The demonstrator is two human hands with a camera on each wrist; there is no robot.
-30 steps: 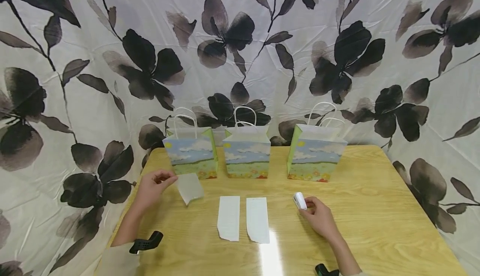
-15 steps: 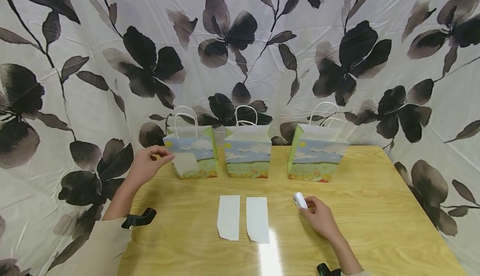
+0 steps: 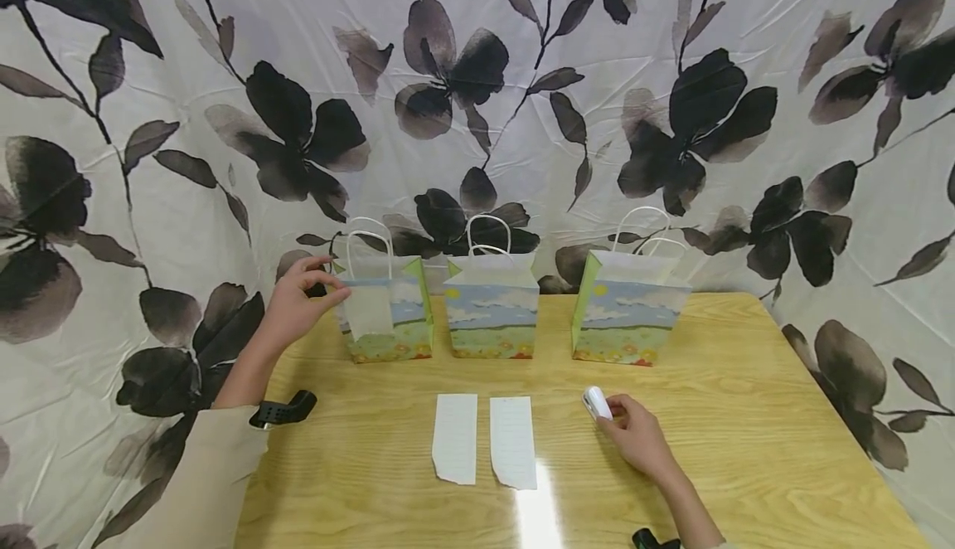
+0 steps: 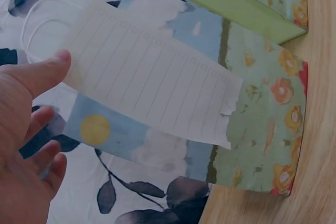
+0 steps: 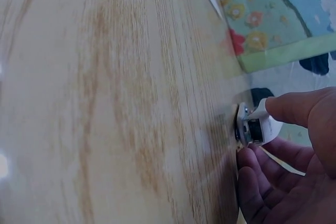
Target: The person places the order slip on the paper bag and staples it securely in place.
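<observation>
My left fingers (image 3: 332, 297) pinched the paper (image 4: 157, 72) at its edge, likely so it hung flat; my right fingers (image 5: 291, 156) gripped a stapler (image 3: 596, 401).

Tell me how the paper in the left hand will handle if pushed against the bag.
The paper will probably buckle rather than stay stiff: the left wrist view shows it thin and slightly bowed. It is likely light, as the left hand holds it up near one end. Its ragged far end might tear further if caught.

The lined paper (image 4: 157, 77) is white, the bag (image 4: 257, 124) flowered.
</observation>
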